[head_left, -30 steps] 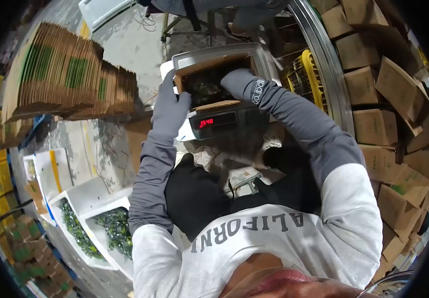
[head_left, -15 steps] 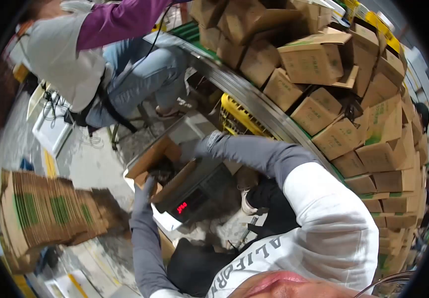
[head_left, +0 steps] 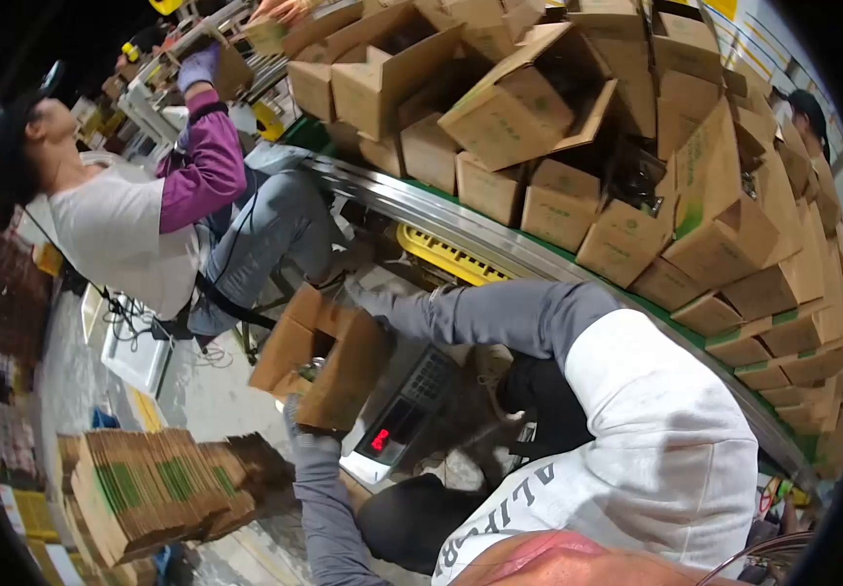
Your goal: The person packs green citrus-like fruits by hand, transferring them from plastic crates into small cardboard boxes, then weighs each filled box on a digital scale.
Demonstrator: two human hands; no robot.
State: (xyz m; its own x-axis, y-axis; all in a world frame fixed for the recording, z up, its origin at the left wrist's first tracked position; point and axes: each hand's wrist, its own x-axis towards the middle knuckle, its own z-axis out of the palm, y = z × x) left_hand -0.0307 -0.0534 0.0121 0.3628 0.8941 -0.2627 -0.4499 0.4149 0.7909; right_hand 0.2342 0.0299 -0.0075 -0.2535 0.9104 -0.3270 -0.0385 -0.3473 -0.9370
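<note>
An open brown cardboard box [head_left: 348, 386] hangs tilted between my hands, above the white-and-grey digital scale [head_left: 419, 386] with red lit digits. My left hand [head_left: 296, 415], in a grey sleeve, grips the box's near-left edge. At the far right corner of the box is my right hand [head_left: 370, 298], smeared by motion, its fingers closing on the cardboard. Inside the box something small and shiny shows; I cannot make out its kind. Part of the scale's top is hidden by the box.
A conveyor with a metal rail [head_left: 421, 210] runs along the right, heaped with open cardboard boxes [head_left: 563, 205]. Beneath it is a yellow crate [head_left: 451, 256]. Flattened cartons [head_left: 163, 488] stand stacked at left. A seated co-worker [head_left: 114, 230] is beyond, near a white tray [head_left: 136, 356].
The box has risen off the scale and tilted, with both hands on it. My view has shifted, and the co-worker now raises a gloved hand to a box.
</note>
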